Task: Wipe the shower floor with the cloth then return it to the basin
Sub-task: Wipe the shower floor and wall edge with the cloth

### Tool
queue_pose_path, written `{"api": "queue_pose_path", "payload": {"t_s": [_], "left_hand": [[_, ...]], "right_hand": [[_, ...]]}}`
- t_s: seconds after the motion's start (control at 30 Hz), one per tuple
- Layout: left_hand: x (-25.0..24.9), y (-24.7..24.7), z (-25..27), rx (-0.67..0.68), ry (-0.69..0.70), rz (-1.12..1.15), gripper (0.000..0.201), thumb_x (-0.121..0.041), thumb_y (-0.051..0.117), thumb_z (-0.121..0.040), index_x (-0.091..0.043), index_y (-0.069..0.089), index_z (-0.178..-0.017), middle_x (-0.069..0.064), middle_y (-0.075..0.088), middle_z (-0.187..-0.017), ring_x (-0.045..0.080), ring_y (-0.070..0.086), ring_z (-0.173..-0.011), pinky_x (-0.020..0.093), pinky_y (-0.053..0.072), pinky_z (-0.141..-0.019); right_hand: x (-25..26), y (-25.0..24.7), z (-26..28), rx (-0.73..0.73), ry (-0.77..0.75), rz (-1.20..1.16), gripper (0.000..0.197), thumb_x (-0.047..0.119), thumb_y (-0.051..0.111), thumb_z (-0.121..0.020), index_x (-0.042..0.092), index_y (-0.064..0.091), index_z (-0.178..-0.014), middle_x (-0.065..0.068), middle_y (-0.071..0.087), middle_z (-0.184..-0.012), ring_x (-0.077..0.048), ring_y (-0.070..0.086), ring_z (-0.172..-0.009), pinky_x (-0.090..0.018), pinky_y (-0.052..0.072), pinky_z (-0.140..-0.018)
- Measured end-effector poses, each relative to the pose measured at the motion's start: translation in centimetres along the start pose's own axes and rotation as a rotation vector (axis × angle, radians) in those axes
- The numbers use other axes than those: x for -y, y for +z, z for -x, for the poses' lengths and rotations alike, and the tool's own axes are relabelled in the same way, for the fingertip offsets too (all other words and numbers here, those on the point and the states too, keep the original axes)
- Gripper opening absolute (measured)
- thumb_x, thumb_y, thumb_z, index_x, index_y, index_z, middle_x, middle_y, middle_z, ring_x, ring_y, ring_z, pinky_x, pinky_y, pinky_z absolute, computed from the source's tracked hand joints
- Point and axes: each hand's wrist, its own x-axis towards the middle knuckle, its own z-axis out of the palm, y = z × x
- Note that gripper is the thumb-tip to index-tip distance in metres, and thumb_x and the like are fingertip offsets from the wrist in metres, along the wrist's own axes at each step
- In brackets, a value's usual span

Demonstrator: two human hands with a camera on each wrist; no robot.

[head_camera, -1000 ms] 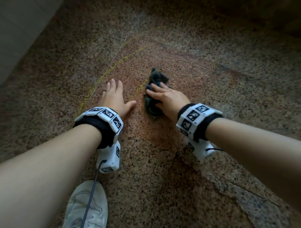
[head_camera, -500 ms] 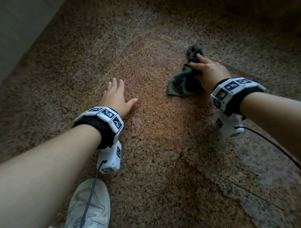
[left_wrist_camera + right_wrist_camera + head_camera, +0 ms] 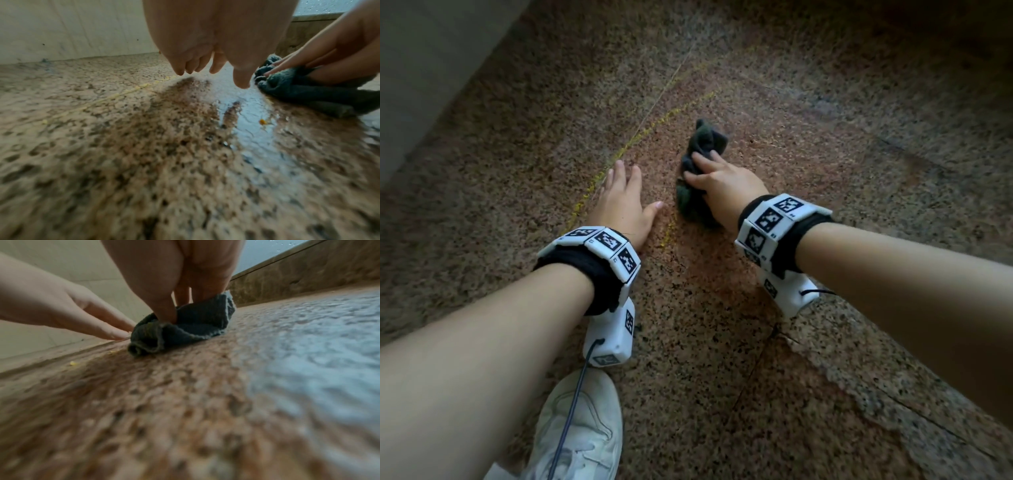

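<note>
The cloth point(image 3: 700, 171) lies bunched on the wet floor point(image 3: 722, 325), its long axis running away from me, directly under my right hand point(image 3: 722, 186), whose fingers press and pinch into its folds. My left hand point(image 3: 621, 209) rests flat and spread on the floor just beside it, thumb toward the cloth. I see no basin, so I judge the wiping unfinished.

Home bathroom shower area: wet speckled stone floor point(image 3: 722, 342), pale tiled wall point(image 3: 72, 29), low stone curb point(image 3: 308, 275).
</note>
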Motion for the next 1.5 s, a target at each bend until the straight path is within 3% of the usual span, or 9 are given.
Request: {"api": "queue_pose_path", "payload": {"t_s": [0.17,0.27,0.47,0.53,0.77,0.83,1.07,1.2,1.5], "left_hand": [[0.6,-0.1,-0.1,0.018,0.002,0.008,0.072,-0.041,0.045,-0.095,-0.011,0.01,-0.15,0.01,-0.002,-0.159,0.023,0.0,-0.147,0.036,0.011,-0.117],[0.9,-0.1,-0.1,0.021,-0.006,0.012,0.073,-0.042,0.045,-0.094,-0.011,0.009,-0.15,0.009,-0.003,-0.159,0.023,0.0,-0.147,0.036,0.011,-0.117],[0.5,-0.2,0.1,0.033,-0.01,-0.012,0.072,-0.043,0.044,-0.095,-0.013,0.009,-0.15,0.007,-0.003,-0.159,0.021,-0.001,-0.147,0.037,0.013,-0.116],[0.1,-0.2,0.2,0.035,-0.001,-0.026,0.072,-0.043,0.044,-0.095,-0.013,0.009,-0.15,0.007,-0.003,-0.159,0.022,-0.001,-0.147,0.036,0.011,-0.117],[-0.8,-0.5,0.3,0.039,0.012,-0.045,0.072,-0.043,0.043,-0.096,-0.013,0.008,-0.151,0.005,-0.004,-0.159,0.019,-0.002,-0.147,0.038,0.01,-0.116],[-0.9,-0.5,0.2,0.037,0.011,-0.034,0.072,-0.043,0.043,-0.095,-0.013,0.008,-0.151,0.005,-0.004,-0.159,0.019,-0.002,-0.147,0.038,0.011,-0.116],[-1.2,-0.3,0.3,0.043,0.016,-0.046,0.072,-0.043,0.044,-0.095,-0.014,0.008,-0.15,0.005,-0.006,-0.159,0.019,-0.002,-0.147,0.037,0.012,-0.116],[-1.6,-0.2,0.2,0.044,0.024,-0.043,0.073,-0.043,0.044,-0.095,-0.014,0.008,-0.151,0.006,-0.005,-0.159,0.019,-0.003,-0.147,0.038,0.012,-0.116],[-3.9,0.2,-0.5,0.042,0.076,-0.052,0.074,-0.044,0.045,-0.094,-0.013,0.008,-0.15,0.006,-0.003,-0.159,0.02,-0.001,-0.147,0.037,0.012,-0.117]], "right_hand": [[-2.7,-1.0,-0.1,-0.029,0.025,0.03,0.055,0.008,0.041,-0.098,0.032,0.03,-0.146,0.003,0.006,-0.16,-0.02,0.009,-0.147,-0.039,0.024,-0.117],[-5.8,-2.0,0.6,-0.135,0.151,-0.042,0.054,0.009,0.044,-0.095,0.033,0.037,-0.143,0.003,0.01,-0.159,-0.02,0.015,-0.146,-0.031,0.017,-0.118],[-11.4,-2.7,2.1,-0.265,0.436,-0.134,0.048,0.016,0.043,-0.098,0.027,0.037,-0.145,0.0,0.018,-0.158,-0.022,0.021,-0.145,-0.031,0.02,-0.117],[-11.7,-2.8,2.5,-0.262,0.432,-0.099,0.053,0.008,0.047,-0.095,0.025,0.038,-0.144,-0.001,0.015,-0.159,-0.025,0.02,-0.145,-0.034,0.022,-0.118],[-8.4,-2.0,1.7,-0.187,0.378,-0.264,0.056,0.032,0.04,-0.098,0.02,0.022,-0.15,-0.007,-0.003,-0.16,-0.029,-0.002,-0.147,-0.037,0.006,-0.119],[-7.1,-1.3,1.6,-0.177,0.302,-0.187,0.059,0.035,0.041,-0.098,0.02,0.02,-0.151,-0.007,-0.003,-0.16,-0.03,-0.001,-0.147,-0.039,0.009,-0.119],[-4.7,0.2,1.0,-0.051,0.077,-0.016,0.061,0.02,0.043,-0.1,0.025,0.011,-0.152,0.0,-0.007,-0.16,-0.025,-0.004,-0.147,-0.041,0.02,-0.117],[-6.0,-0.7,1.1,-0.047,0.123,-0.009,0.06,0.025,0.045,-0.099,0.028,0.014,-0.151,0.002,-0.005,-0.16,-0.021,-0.003,-0.148,-0.043,0.024,-0.115],[-12.2,-2.0,4.0,-0.144,0.431,-0.079,0.069,0.037,0.05,-0.095,0.027,0.012,-0.152,-0.003,-0.005,-0.16,-0.024,0.0,-0.148,-0.038,0.016,-0.117]]}}
